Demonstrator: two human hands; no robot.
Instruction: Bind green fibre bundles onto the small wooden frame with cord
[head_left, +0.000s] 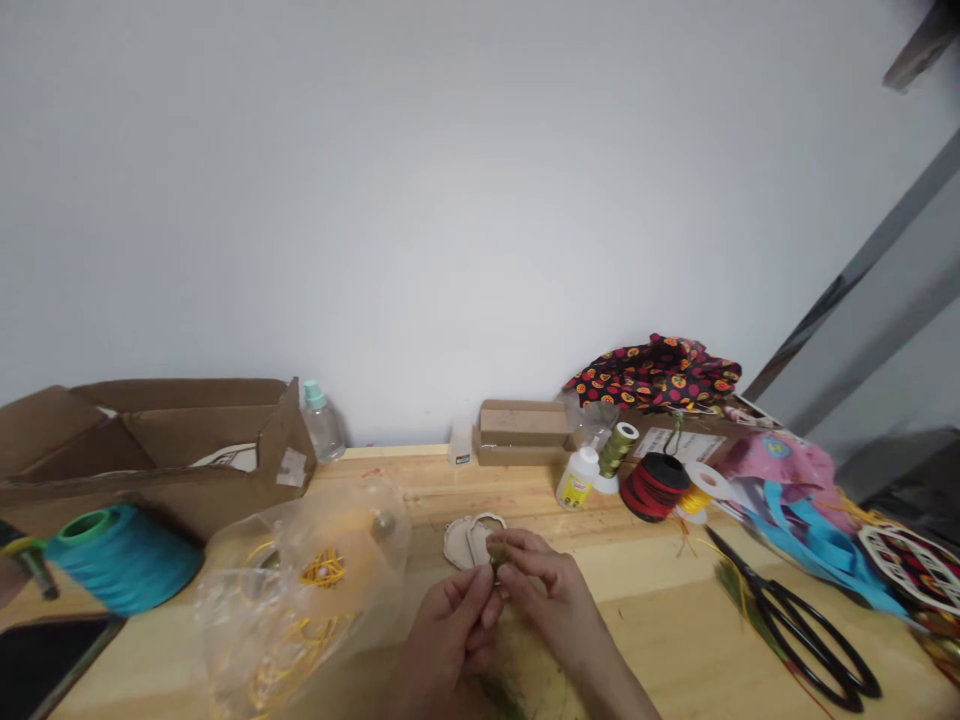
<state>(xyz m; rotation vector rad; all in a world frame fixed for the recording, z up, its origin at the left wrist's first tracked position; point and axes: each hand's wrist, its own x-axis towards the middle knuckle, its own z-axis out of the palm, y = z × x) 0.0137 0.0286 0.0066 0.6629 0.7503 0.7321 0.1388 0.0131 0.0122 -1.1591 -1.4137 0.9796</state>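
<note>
Olive tuft (497, 552): small, fibrous and dull green, at the near middle of the wooden table (660, 640), just in front of the cut-out.
Left hand (450, 640): fingers curled, tips pinching the tuft.
Right hand (551, 590): knuckles up, thumb and forefinger closed on the same tuft.
Cut-out (465, 540): pale, thin, scalloped, lying flat.
Bag (300, 590): clear crinkled plastic with yellow cord inside, left of the hands.
Glue bottle (577, 480): white plastic, yellow label, writing unreadable.
Scissors (795, 620): black, long, lying to the right.
</note>
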